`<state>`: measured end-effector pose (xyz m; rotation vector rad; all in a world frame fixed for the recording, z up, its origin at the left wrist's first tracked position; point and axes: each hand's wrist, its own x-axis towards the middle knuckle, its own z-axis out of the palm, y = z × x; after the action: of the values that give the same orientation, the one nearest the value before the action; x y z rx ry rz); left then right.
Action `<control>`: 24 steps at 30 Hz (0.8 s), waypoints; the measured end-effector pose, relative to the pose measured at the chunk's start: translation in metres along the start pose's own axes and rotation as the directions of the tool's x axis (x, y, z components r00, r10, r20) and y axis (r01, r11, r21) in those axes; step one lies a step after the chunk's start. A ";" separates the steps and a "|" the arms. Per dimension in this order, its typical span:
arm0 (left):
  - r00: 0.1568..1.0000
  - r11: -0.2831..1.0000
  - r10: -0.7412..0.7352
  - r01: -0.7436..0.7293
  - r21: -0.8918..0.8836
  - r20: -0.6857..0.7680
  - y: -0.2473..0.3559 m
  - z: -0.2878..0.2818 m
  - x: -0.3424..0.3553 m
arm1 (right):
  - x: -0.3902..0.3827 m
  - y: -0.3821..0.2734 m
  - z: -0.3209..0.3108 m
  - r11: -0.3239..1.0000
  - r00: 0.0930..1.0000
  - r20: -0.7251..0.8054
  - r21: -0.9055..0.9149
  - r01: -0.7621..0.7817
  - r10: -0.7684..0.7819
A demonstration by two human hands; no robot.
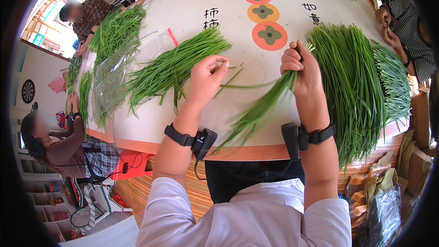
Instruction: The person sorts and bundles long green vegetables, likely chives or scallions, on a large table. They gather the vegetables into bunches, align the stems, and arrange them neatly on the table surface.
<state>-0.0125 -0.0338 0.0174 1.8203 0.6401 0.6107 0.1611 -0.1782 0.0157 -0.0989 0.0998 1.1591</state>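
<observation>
My right hand [299, 68] grips a bundle of long green leaves [258, 112] near their pale cut ends, the blurred blades hanging down-left across the white table [183, 128]. My left hand [209, 77] is raised left of the bundle, thumb and index finger pinched; whatever is between them is too small to make out. Loose strands lie just right of it. Behind it rests a loose heap of leaves [173, 64] beside a clear plastic bag [109, 87]. At the right lies a large, neat pile of leaves [343, 87], next to a paler pile [388, 87].
Co-workers sit at the left [61, 151], upper left [84, 20] and right [411, 32], hands near the table. More leaves [116, 25] lie along the far left edge. A red stool [132, 160] stands at the lower left; cardboard and bags [375, 201] fill the lower right.
</observation>
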 end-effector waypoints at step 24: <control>0.979 0.991 -0.101 0.083 0.104 0.178 -0.006 -0.005 0.000 | -0.004 0.037 0.003 0.817 0.977 -0.215 -0.565 -0.116 -0.010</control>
<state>-0.0170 -0.0283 0.0130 1.8985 0.6339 0.3509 0.1262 -0.1665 0.0184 -0.7667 -0.0695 1.2013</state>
